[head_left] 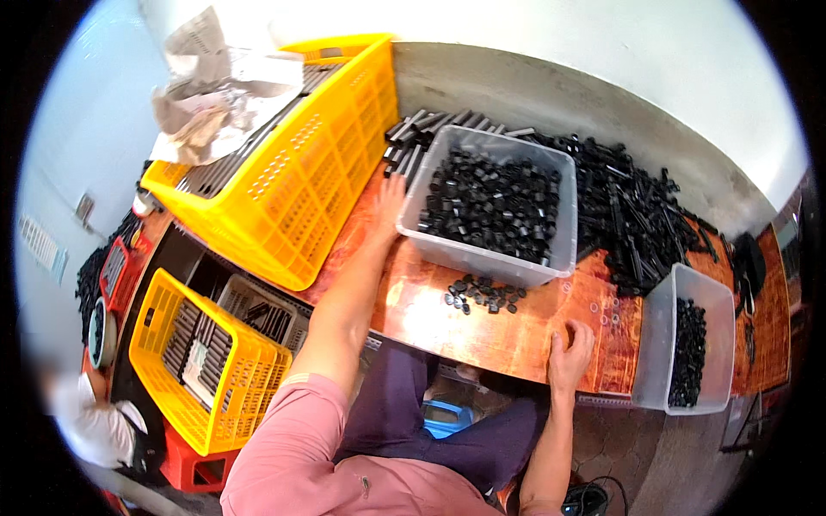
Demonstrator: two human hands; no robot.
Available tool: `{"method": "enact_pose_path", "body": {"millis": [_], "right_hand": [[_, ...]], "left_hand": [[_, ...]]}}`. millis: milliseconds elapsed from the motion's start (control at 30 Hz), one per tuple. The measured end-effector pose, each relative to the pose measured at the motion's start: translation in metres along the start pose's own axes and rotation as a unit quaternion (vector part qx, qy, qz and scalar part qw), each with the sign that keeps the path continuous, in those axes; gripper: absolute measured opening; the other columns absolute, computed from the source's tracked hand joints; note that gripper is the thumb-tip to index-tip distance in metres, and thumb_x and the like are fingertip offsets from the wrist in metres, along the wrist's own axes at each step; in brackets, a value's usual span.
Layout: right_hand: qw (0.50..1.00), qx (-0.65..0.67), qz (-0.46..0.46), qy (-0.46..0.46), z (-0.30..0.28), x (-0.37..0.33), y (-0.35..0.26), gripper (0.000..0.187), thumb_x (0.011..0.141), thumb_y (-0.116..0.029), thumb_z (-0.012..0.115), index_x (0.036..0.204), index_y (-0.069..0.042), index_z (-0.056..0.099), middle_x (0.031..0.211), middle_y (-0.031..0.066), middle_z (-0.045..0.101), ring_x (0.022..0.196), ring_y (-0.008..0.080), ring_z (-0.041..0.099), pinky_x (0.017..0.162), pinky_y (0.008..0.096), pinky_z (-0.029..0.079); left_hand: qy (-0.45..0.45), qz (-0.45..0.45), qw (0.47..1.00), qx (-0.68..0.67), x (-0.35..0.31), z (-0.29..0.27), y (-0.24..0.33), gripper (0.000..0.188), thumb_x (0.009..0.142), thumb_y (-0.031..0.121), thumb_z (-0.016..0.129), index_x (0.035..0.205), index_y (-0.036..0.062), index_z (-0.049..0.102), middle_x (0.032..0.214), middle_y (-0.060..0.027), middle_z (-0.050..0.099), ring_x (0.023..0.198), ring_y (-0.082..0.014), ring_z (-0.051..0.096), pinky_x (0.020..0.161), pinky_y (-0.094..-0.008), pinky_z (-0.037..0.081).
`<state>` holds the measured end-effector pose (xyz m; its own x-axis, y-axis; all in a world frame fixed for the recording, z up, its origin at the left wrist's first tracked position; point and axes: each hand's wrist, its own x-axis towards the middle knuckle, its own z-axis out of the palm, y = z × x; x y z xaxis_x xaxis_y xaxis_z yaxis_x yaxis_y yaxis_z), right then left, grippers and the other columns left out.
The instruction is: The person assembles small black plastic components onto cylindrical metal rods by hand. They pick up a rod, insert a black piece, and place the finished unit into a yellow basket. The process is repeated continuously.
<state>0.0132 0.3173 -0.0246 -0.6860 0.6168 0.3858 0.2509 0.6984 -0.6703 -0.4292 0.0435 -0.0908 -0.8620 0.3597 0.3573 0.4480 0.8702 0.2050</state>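
Note:
My left arm is stretched far forward between a large yellow crate (301, 185) and a clear plastic bin (508, 271). My left hand (390, 202) is open, its fingers extended at the near end of a pile of dark tubes (411, 159). Small black ring-like caps (490, 202) fill much of the bin, and a loose group of black caps (486, 294) lies in front of it. By the table's front edge rests my right hand (572, 353), thumb and bent fingers apart, with nothing visible in it. Several small pale rings (607, 308) lie just beyond it.
Black tubular parts (632, 215) are heaped along the wall. A second clear bin (658, 344) with black pieces stands at the right edge. Crumpled paper (228, 90) tops the large crate. A smaller yellow crate (206, 421) sits lower left, near another person (95, 421).

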Motion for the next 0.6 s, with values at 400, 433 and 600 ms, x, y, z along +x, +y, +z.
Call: {"method": "enact_pose_path", "body": {"millis": [400,433,600], "right_hand": [[1.000,0.011,0.015,0.017,-0.010,-0.001,0.001,0.033,0.081,-0.005,0.070,0.112,0.001,0.061,0.115,0.0176,0.059,0.111,0.0369,0.055,0.098,0.0443,0.043],[1.000,0.016,0.011,0.012,-0.007,-0.001,0.000,0.033,0.081,-0.005,0.070,0.112,0.001,0.061,0.114,0.0174,0.060,0.111,0.0369,0.055,0.098,0.0442,0.043],[0.999,0.025,-0.013,0.029,-0.005,0.000,0.006,0.031,0.081,-0.006,0.070,0.110,0.001,0.061,0.111,0.0172,0.061,0.108,0.0364,0.057,0.096,0.0442,0.044]], "left_hand": [[0.125,-0.099,0.984,-0.074,-0.031,-0.070,0.062,0.047,0.093,0.035,0.055,0.129,0.0065,0.055,0.130,-0.0164,0.057,0.125,-0.0335,0.051,0.103,-0.0478,0.040],[0.124,-0.094,0.985,-0.071,-0.032,-0.068,0.051,0.046,0.093,0.035,0.055,0.129,0.0072,0.056,0.128,-0.0166,0.058,0.123,-0.0340,0.052,0.102,-0.0481,0.041],[0.101,-0.086,0.985,-0.111,-0.056,-0.078,0.056,0.041,0.089,0.029,0.061,0.125,0.0097,0.061,0.119,-0.0183,0.060,0.113,-0.0380,0.057,0.094,-0.0480,0.045]]}}
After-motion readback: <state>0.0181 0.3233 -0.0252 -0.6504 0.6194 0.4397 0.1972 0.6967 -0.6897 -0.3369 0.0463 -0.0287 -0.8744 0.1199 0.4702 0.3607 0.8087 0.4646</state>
